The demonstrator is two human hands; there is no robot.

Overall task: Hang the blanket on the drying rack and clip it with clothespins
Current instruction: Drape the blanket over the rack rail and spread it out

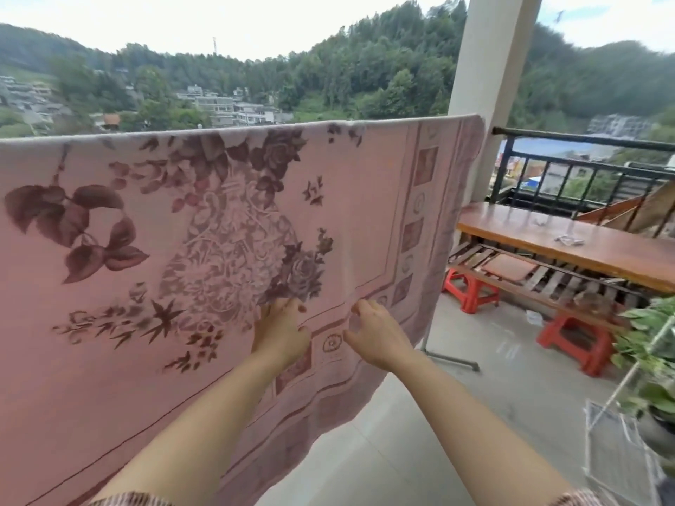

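Observation:
A large pink blanket (175,250) with dark floral print hangs draped over the top bar of the drying rack, which is hidden under it; only a grey rack foot (451,359) shows on the floor at the right. My left hand (281,330) lies against the blanket's lower part, fingers pinching the cloth. My right hand (376,334) is just to its right, fingers curled on the cloth near the border pattern. No clothespins are visible on the blanket.
A white pillar (489,67) stands behind the blanket's right end. A black railing (584,169) lines the balcony. A long wooden bench (584,242) and red plastic stools (471,290) stand at right, with small pale items on the bench. Potted plants (650,359) and a white wire rack (613,451) sit at the far right.

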